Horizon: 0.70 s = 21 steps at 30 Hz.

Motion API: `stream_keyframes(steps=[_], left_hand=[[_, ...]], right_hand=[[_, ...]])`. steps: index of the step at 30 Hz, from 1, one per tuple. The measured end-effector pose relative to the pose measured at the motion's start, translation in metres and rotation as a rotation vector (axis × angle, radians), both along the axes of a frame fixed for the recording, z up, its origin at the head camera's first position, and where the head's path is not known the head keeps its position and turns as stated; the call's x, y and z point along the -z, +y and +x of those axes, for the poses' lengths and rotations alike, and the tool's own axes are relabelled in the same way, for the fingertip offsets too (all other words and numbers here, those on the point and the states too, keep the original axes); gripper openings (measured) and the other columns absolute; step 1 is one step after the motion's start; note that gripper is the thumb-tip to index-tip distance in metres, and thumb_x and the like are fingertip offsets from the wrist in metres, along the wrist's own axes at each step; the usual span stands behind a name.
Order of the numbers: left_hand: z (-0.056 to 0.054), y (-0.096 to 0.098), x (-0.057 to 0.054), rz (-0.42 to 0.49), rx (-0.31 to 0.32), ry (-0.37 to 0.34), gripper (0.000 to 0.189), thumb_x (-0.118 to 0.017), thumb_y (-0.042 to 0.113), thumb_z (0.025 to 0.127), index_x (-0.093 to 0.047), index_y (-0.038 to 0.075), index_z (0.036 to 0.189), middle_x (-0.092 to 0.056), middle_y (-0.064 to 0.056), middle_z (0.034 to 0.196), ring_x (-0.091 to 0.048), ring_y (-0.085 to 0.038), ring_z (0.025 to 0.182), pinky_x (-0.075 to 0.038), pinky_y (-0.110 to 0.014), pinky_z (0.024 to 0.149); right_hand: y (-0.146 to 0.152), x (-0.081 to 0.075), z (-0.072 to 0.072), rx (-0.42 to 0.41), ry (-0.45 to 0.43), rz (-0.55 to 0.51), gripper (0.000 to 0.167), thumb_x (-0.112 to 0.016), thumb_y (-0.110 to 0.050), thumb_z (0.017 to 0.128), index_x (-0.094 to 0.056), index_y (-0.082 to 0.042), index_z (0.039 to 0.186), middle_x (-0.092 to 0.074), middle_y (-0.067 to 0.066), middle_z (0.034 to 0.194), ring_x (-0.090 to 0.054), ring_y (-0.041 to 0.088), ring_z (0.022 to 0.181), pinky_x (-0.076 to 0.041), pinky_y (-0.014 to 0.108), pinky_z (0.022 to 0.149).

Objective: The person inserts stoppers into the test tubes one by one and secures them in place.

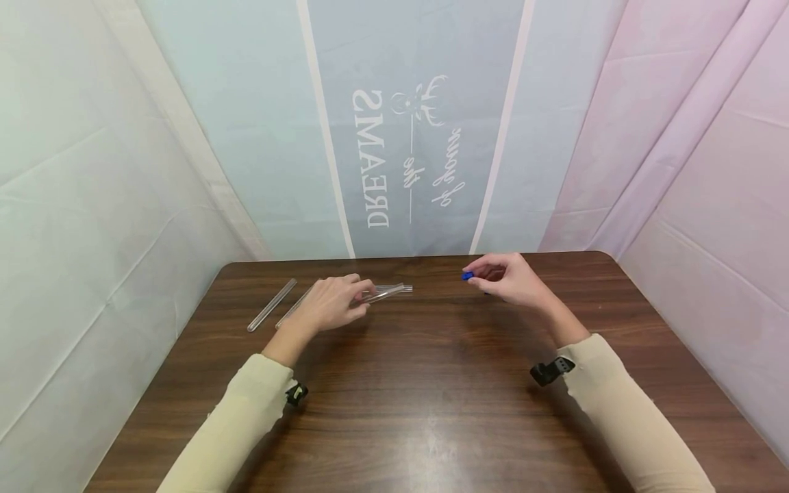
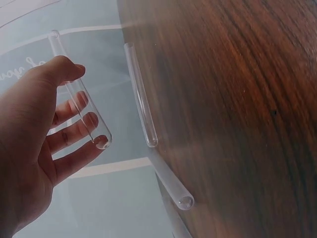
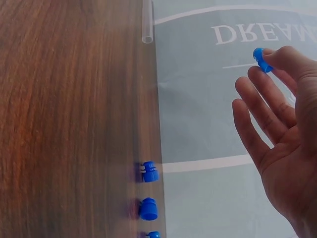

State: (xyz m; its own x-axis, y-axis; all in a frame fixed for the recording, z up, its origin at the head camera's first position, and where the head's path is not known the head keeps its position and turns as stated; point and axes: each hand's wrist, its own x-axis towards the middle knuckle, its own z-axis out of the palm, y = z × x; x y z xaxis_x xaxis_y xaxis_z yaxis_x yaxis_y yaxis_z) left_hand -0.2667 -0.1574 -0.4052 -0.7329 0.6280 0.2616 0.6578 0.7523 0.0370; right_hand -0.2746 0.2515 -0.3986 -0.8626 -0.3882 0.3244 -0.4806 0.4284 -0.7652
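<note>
My left hand (image 1: pixel 335 301) pinches a clear test tube (image 2: pixel 85 101) between thumb and fingers, above the table's far side. Its rounded end points back toward the palm side, its other end away to the right in the head view. A second test tube (image 2: pixel 142 99) lies on the table just beyond it. To the right, my right hand (image 1: pixel 508 277) holds a small blue stopper (image 3: pixel 262 60) between thumb and index finger, the other fingers spread. The stopper is raised, apart from the tube.
Two more test tubes lie at the left, one (image 1: pixel 271 305) slanted in full view, the other (image 2: pixel 174 186) partly behind my left hand. Several blue stoppers (image 3: pixel 148 209) stand in a row near the far edge of the wooden table (image 1: pixel 419 383). A printed curtain (image 1: pixel 413 41) hangs behind.
</note>
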Motion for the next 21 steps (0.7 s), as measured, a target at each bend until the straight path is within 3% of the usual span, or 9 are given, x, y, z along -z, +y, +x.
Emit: stream_keyframes(steps=[6,15,21], left_hand=[[-0.0007,0.0047,0.0017,-0.012,0.002,0.024,0.023,-0.081,0.030,0.098,-0.075,0.028,0.120,-0.072,0.004,0.095,-0.064,-0.015,0.069,-0.044,-0.028,0.052],[-0.0004,0.0078,0.0014,-0.006,0.016,0.044,0.022,-0.081,0.029,0.098,-0.076,0.028,0.120,-0.073,0.004,0.095,-0.062,-0.014,0.068,-0.045,-0.028,0.053],[-0.0003,0.0100,0.0045,0.005,0.031,0.053,0.020,-0.081,0.029,0.097,-0.075,0.028,0.117,-0.074,0.004,0.096,-0.068,-0.016,0.071,-0.049,-0.031,0.055]], right_hand=[[-0.0026,0.0015,0.0010,0.015,-0.029,-0.015,0.019,-0.083,-0.003,0.099,-0.085,-0.005,0.118,-0.083,0.025,0.103,-0.080,0.023,0.088,-0.063,0.022,0.079],[-0.0048,0.0081,-0.0006,0.019,-0.029,-0.015,0.017,-0.084,-0.005,0.099,-0.085,-0.006,0.116,-0.085,0.019,0.103,-0.080,0.016,0.087,-0.063,0.022,0.079],[-0.0090,0.0094,0.0007,0.000,-0.005,-0.023,0.017,-0.083,-0.002,0.099,-0.085,-0.004,0.116,-0.084,0.023,0.101,-0.079,0.013,0.085,-0.062,0.021,0.078]])
